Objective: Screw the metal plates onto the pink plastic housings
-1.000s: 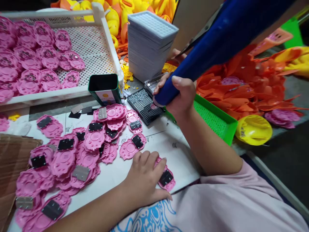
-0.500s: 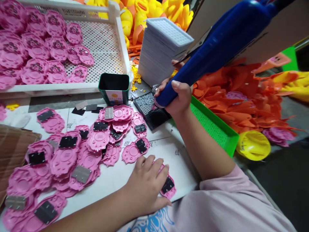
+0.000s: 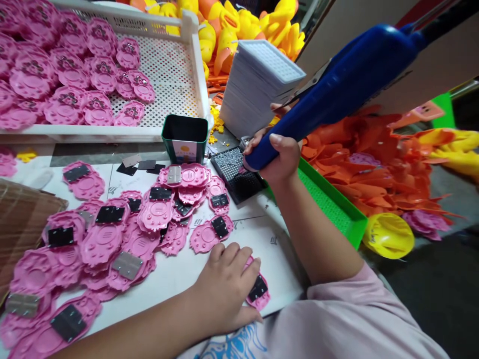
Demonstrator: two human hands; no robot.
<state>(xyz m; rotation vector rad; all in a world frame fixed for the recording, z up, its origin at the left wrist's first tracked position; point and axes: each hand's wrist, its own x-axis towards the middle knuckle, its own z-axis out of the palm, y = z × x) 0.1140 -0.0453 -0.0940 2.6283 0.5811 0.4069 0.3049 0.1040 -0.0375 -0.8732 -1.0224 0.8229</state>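
Note:
My right hand (image 3: 282, 157) is wrapped round a blue electric screwdriver (image 3: 333, 85). Its tip points down at a black perforated screw tray (image 3: 249, 187), whose far part is covered with small metal screws. My left hand (image 3: 226, 286) lies over a pink plastic part (image 3: 264, 301) on the white work surface, index finger and thumb at its edges; the hand hides much of it. A black plate (image 3: 258, 287) sits on that part. Left of my hand, similar pink parts (image 3: 103, 244) lie heaped, bearing black or grey plates.
A white crate (image 3: 183, 130) holds many pink parts. Near the tray stand a dark green container (image 3: 185, 149) and a tall stack of white trays (image 3: 245, 92). A green tray (image 3: 352, 219), orange pieces (image 3: 348, 169) and a yellow cup (image 3: 389, 237) are at right, a cardboard box (image 3: 26, 219) at left.
The view has shifted slightly. Both hands keep nearly the same places, with the screwdriver tip still at the screw tray.

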